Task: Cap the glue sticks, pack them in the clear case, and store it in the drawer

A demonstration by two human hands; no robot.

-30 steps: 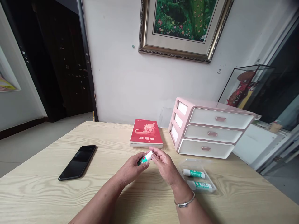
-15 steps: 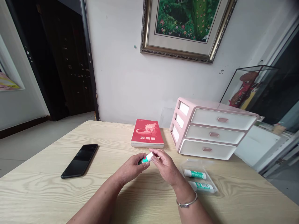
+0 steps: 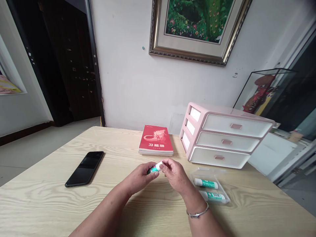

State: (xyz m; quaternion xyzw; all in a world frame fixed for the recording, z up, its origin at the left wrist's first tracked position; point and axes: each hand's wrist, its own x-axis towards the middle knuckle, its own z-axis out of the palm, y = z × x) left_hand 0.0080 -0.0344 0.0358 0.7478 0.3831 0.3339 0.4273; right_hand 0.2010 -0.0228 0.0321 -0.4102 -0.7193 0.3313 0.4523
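A glue stick (image 3: 155, 168) with a green label and white cap is held between both hands above the table, tilted up to the right. My left hand (image 3: 142, 177) wraps its labelled body. On its white cap end, my right hand (image 3: 174, 174) closes with thumb and fingers; the far fingers are partly hidden. To the right of my right wrist lies a clear plastic case (image 3: 223, 187) with two more glue sticks in it, an upper one (image 3: 206, 183) and a lower one (image 3: 214, 196), the latter partly behind my wrist.
Beyond my hands lies a red book (image 3: 156, 140). A pink and white drawer unit (image 3: 225, 138) stands at the back right, its drawers closed. On the left, a black phone (image 3: 85, 169) rests on the wooden table (image 3: 44, 204). A wall rises behind the table.
The fingers of my right hand have shifted slightly and curled more around the cap end. My left hand keeps its hold on the glue stick. The view has moved very little.
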